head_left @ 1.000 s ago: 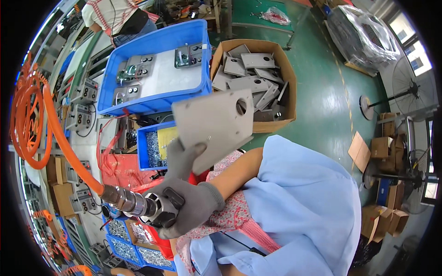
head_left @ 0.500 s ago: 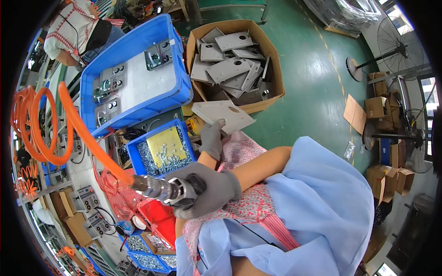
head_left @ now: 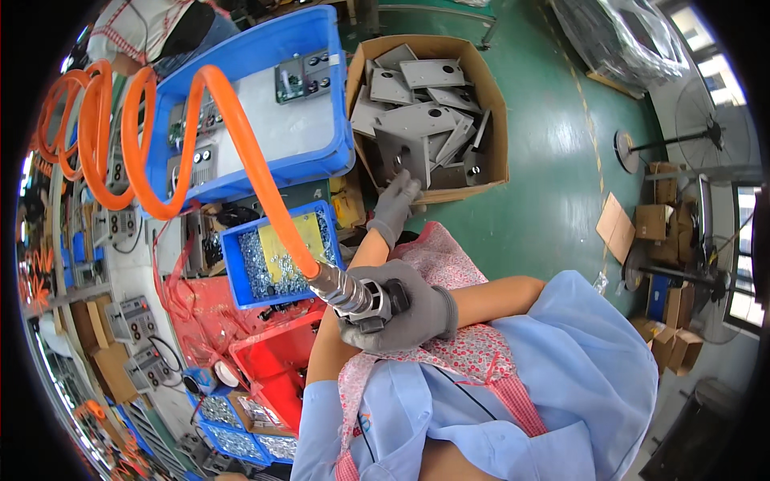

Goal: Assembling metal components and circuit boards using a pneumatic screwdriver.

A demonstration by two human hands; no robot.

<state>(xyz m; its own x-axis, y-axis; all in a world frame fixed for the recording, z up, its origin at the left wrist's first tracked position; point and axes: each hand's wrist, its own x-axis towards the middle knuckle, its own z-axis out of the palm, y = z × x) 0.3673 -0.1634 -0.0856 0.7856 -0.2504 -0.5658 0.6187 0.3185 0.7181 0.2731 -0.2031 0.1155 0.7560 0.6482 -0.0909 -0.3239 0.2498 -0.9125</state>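
Observation:
My right hand [head_left: 405, 309], in a grey glove, is wrapped round an air tool [head_left: 373, 309]; its metal hose fitting points to the upper left, and its working end is hidden. A coiled orange hose [head_left: 257, 164] runs from that fitting. My left hand [head_left: 393, 210], also gloved, reaches to the near edge of a cardboard box [head_left: 465, 192] with its fingers stretched out. Just beyond the fingertips a grey metal plate [head_left: 413, 164] leans inside the box; whether they touch it is unclear. Several more metal plates [head_left: 415, 119] lie piled there.
Left of the box, a large blue tub [head_left: 309, 164] holds circuit-board assemblies. Nearer is a small blue bin [head_left: 234, 268] of metal nuts with a yellow card. A red bin [head_left: 265, 353] stands by my left arm. Pedestal fans [head_left: 630, 152] stand at right. A person [head_left: 164, 32] works at upper left.
My left hand has moved away from me to the box, and the plate it held is now inside, the fingers loosened. My right hand has shifted right with the air tool.

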